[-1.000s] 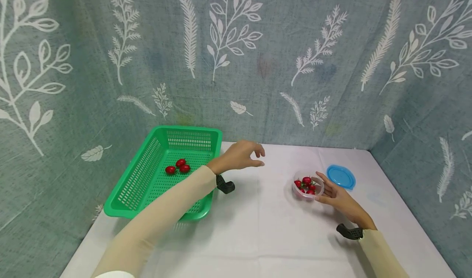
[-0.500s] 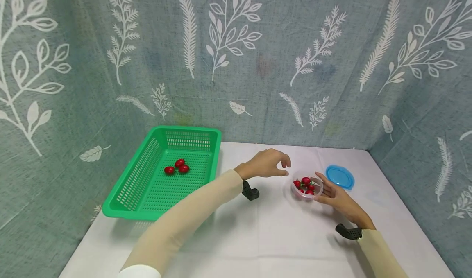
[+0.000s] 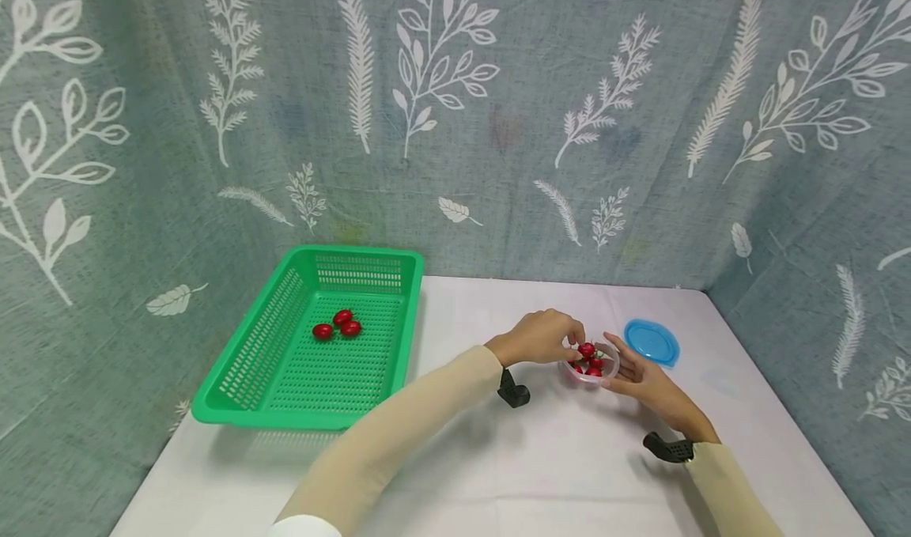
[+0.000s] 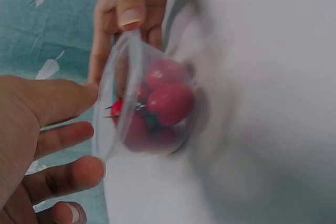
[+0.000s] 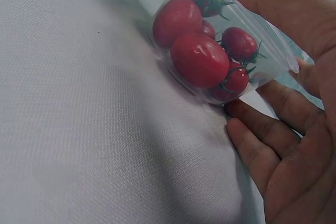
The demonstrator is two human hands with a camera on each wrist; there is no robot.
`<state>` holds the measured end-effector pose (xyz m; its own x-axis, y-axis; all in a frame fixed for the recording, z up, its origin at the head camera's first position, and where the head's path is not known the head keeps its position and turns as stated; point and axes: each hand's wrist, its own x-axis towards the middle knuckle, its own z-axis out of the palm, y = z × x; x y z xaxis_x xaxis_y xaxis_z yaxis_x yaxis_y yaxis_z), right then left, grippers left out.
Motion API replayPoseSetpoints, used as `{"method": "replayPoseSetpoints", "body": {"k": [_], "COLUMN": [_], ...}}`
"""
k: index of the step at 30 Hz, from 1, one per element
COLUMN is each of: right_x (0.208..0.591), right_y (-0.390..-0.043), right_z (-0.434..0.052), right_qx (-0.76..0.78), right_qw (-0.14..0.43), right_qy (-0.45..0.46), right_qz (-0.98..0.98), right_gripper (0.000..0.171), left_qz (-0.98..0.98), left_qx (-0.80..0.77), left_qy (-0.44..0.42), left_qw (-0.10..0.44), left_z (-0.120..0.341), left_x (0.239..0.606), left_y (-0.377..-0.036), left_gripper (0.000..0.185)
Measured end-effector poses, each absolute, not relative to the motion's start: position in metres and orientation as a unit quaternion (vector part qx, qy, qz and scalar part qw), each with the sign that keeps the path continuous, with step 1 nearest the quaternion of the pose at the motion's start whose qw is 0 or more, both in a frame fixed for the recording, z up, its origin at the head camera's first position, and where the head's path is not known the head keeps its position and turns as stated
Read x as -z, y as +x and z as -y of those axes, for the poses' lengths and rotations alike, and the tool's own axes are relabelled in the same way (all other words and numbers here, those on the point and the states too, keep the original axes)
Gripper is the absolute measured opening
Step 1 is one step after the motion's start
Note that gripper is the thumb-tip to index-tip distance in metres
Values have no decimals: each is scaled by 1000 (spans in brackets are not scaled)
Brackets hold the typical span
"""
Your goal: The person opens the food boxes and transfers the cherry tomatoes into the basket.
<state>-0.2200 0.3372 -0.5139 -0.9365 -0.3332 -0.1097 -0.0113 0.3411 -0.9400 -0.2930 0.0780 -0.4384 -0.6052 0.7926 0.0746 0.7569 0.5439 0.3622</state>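
Observation:
A small clear plastic container (image 3: 590,368) of red cherry tomatoes (image 3: 587,354) stands on the white table, right of centre. My right hand (image 3: 618,359) holds it from the right. The thumb (image 5: 278,3) lies over the rim and the fingers (image 5: 268,140) lie along its side. My left hand (image 3: 572,339) reaches in from the left, its spread fingers (image 4: 63,135) at the container's (image 4: 142,108) rim. It holds nothing that I can see. Several tomatoes (image 5: 199,59) fill the container (image 5: 262,61).
A green perforated basket (image 3: 285,379) lies on the table's left side with three red tomatoes (image 3: 338,327) in it. A blue round lid (image 3: 651,341) lies flat behind the right hand. A leaf-patterned cloth backdrop (image 3: 498,126) closes the table's back and sides.
My left hand has travelled right from beside the basket to the container's rim. The right hand has stayed at the container, closing a little more around it.

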Motion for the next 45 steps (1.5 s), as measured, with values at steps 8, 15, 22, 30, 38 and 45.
{"method": "replayPoseSetpoints", "body": {"k": [8, 15, 22, 30, 38, 45], "right_x": [513, 513, 514, 513, 513, 512], "right_y": [-222, -223, -223, -222, -220, -220], "right_z": [-337, -336, -334, -334, -335, -336], "right_qx": [555, 565, 564, 570, 570, 570], "right_qw": [140, 141, 142, 145, 147, 148], "right_qy": [-116, -113, -119, -119, -115, -117], "right_qz": [-812, -805, -805, -800, -800, -800], "right_gripper": [91, 91, 91, 90, 86, 87], "left_qz": [-901, -906, -907, -902, -901, -903], "left_qx": [-139, -106, -111, -119, -154, -161], "left_qy": [407, 405, 398, 404, 388, 389], "left_qw": [52, 60, 85, 92, 118, 83], "left_z": [-85, -90, -91, -93, -96, -95], "left_x": [451, 448, 451, 451, 450, 449], "left_y": [-293, -290, -289, -290, -292, -292], "left_gripper": [25, 14, 24, 16, 23, 25]}}
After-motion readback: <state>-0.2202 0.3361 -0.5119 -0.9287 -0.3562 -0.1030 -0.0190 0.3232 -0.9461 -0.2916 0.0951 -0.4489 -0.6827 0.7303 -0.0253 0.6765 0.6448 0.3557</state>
